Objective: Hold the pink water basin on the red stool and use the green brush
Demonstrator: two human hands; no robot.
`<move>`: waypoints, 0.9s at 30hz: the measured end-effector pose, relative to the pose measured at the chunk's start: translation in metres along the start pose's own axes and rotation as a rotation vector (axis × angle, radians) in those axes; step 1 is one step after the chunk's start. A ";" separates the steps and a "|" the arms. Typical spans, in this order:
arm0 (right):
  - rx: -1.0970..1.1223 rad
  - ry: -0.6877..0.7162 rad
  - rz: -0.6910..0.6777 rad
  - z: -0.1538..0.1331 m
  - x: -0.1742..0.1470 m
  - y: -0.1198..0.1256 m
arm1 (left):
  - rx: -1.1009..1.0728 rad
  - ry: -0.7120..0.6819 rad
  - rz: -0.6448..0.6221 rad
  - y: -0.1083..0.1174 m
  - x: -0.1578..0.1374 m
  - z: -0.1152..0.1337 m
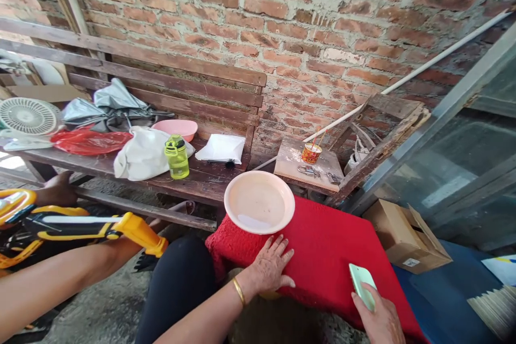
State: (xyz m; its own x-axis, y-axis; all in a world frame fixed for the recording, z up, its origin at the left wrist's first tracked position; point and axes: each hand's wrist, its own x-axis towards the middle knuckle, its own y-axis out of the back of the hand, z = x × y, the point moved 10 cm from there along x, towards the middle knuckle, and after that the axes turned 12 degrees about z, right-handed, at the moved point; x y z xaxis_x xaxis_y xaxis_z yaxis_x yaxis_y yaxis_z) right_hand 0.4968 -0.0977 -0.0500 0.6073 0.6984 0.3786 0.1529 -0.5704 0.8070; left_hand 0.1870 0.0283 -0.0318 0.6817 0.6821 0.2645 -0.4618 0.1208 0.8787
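My left hand [269, 269], with a gold bangle on the wrist, lies palm down on the red cloth [322, 236] with its fingers spread. Its fingertips are just in front of a pale pink basin [262, 178] with water in it. At the lower right, my right hand [381, 314] grips a light green smartphone [362, 279] low over the cloth.
At left, another person's forearm [88, 269] reaches behind a yellow and black toy [133, 228]. On the wooden bench [209, 180] are a green bottle [177, 158] and bags. A cup [312, 153] and padlock [308, 171] sit on a small stand. A cardboard box [397, 236] lies right.
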 end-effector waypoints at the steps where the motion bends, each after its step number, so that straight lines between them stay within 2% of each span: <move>1: 0.013 0.005 -0.003 -0.008 0.005 0.000 | 0.013 0.007 0.005 -0.002 -0.001 -0.005; 3: 0.053 0.059 -0.019 -0.041 0.013 -0.005 | 0.033 0.035 0.031 -0.004 0.001 -0.016; 5: 0.091 0.157 -0.058 -0.088 0.016 -0.017 | 0.062 0.051 0.051 -0.006 0.003 -0.024; 9: 0.105 0.373 -0.188 -0.177 0.009 -0.054 | 0.125 0.020 0.077 -0.011 0.006 -0.029; 11: 0.073 0.421 -0.235 -0.194 0.009 -0.069 | 0.144 0.002 0.091 -0.013 0.005 -0.028; 12: 0.052 0.420 -0.247 -0.192 0.012 -0.074 | 0.152 -0.003 0.097 -0.013 0.004 -0.028; 14: 0.005 0.374 -0.247 -0.169 0.028 -0.072 | 0.165 -0.003 0.108 -0.013 0.003 -0.029; 16: -0.054 0.285 -0.214 -0.126 0.054 -0.054 | 0.172 -0.001 0.109 -0.013 0.002 -0.030; 20: -0.231 0.023 -0.118 -0.007 0.108 0.014 | 0.168 0.008 0.107 -0.012 0.003 -0.030; 23: -0.307 -0.184 -0.031 0.065 0.123 0.055 | 0.159 0.039 0.115 -0.008 0.003 -0.032; 25: -0.232 -0.246 0.012 0.082 0.118 0.056 | 0.156 0.058 0.116 -0.005 0.004 -0.033; 27: -0.094 -0.203 0.007 0.067 0.105 0.037 | 0.159 0.070 0.118 -0.002 0.004 -0.033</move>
State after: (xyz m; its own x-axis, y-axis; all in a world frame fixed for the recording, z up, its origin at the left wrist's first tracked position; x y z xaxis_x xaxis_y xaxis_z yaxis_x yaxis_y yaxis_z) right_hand 0.6181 -0.0748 -0.0104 0.7540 0.5876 0.2935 0.0799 -0.5255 0.8470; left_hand 0.1718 0.0549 -0.0453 0.5844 0.7342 0.3456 -0.4368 -0.0743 0.8965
